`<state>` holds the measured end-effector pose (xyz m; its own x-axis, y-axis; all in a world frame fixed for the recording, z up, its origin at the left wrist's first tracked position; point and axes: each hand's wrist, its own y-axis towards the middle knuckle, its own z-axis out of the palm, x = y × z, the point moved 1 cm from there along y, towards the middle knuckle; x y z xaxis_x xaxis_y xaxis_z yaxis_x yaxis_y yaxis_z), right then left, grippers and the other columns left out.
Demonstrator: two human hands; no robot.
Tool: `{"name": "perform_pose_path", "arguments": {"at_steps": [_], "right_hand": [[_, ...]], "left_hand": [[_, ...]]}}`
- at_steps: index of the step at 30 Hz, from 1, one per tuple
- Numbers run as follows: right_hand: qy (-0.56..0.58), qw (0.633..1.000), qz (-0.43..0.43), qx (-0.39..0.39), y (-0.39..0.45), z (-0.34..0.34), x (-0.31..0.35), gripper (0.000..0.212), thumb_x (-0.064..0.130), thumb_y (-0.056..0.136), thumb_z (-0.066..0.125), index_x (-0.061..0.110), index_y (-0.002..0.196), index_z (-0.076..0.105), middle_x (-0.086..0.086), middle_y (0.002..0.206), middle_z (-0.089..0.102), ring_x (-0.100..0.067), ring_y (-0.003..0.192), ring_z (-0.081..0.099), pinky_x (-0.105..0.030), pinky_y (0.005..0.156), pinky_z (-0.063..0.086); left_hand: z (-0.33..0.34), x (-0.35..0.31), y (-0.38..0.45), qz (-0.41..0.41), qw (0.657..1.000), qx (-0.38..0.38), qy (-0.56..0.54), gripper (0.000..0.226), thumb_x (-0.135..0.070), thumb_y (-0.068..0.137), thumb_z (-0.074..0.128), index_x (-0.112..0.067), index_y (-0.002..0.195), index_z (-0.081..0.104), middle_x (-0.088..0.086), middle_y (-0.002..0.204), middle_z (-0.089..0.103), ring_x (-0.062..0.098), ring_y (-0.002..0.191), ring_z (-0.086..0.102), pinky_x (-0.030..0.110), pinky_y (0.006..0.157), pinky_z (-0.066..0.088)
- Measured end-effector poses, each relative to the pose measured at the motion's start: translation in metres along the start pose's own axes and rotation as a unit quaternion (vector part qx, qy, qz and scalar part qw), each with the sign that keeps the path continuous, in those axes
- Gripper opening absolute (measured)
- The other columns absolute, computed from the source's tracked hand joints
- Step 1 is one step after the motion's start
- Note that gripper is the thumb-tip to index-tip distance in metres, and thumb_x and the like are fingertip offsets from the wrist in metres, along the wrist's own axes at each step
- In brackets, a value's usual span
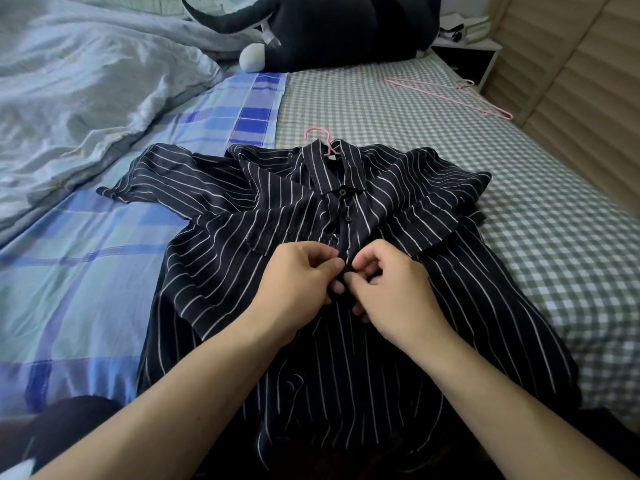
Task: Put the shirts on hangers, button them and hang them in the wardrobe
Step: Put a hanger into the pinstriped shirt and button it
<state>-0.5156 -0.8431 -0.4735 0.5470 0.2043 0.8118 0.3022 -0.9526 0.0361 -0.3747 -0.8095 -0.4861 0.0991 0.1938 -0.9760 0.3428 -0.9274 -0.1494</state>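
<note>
A dark navy shirt with thin white stripes (242, 258) lies flat on the bed, collar away from me. A pink hanger (320, 136) is inside it, only its hook showing above the collar. Two dark buttons near the collar are fastened. My left hand (304, 282) and my right hand (388, 282) meet at the front placket below them, each pinching the shirt's edge with curled fingers. The button under my fingers is hidden.
Two spare pink hangers (450, 95) lie on the checked sheet (519, 209) at the far right, near a slatted wooden wall (571, 81). A crumpled pale blue duvet (86, 98) fills the left. A dark plush toy (329, 32) lies at the head of the bed.
</note>
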Motion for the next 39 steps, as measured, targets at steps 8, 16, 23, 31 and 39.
{"name": "perform_pose_path", "arguments": {"at_steps": [8,16,23,31,39], "right_hand": [[0.100,0.993,0.049,0.030,0.004,-0.002,-0.002,0.012,0.007,0.091,0.071,0.018,0.089,0.068,-0.004,0.078,0.069,-0.018,0.054,0.070,-0.027,0.047,0.053],[0.163,0.981,0.068,0.076,0.007,-0.007,-0.004,0.008,0.002,0.091,0.069,0.009,0.094,0.070,-0.018,0.083,0.071,-0.018,0.056,0.068,-0.027,0.050,0.055],[0.189,0.977,0.064,0.072,0.007,-0.011,-0.003,0.007,0.002,0.092,0.069,0.005,0.095,0.064,-0.009,0.078,0.066,-0.021,0.057,0.068,-0.031,0.050,0.056],[0.236,0.959,0.103,0.117,0.014,-0.017,-0.006,0.005,0.005,0.098,0.062,0.006,0.097,0.067,-0.006,0.076,0.073,-0.020,0.058,0.069,-0.024,0.045,0.051],[0.213,0.964,0.122,0.098,0.016,-0.013,-0.003,0.008,0.004,0.099,0.058,0.003,0.093,0.062,-0.008,0.070,0.068,-0.017,0.051,0.066,-0.024,0.043,0.051]], "left_hand": [[-0.001,0.000,0.001,0.012,1.000,0.010,-0.012,0.004,-0.008,0.095,0.069,-0.012,0.095,0.067,0.006,0.065,0.069,0.012,0.058,0.065,0.024,0.051,0.049],[0.000,0.002,-0.002,0.053,0.999,-0.013,-0.001,0.020,-0.002,0.093,0.066,-0.020,0.098,0.057,0.007,0.072,0.072,0.016,0.064,0.068,0.030,0.059,0.052],[0.003,-0.005,-0.005,0.128,0.988,-0.039,0.079,0.029,-0.001,0.092,0.066,-0.022,0.084,0.048,0.001,0.081,0.069,0.007,0.061,0.065,0.018,0.060,0.050],[0.000,-0.004,-0.002,0.153,0.984,-0.011,0.086,0.034,-0.004,0.090,0.064,-0.031,0.081,0.046,0.001,0.081,0.066,0.018,0.069,0.064,0.042,0.070,0.056],[0.004,-0.006,-0.006,0.174,0.973,-0.016,0.148,0.029,-0.006,0.089,0.066,-0.027,0.084,0.047,-0.004,0.081,0.065,0.017,0.075,0.063,0.044,0.075,0.054]]}}
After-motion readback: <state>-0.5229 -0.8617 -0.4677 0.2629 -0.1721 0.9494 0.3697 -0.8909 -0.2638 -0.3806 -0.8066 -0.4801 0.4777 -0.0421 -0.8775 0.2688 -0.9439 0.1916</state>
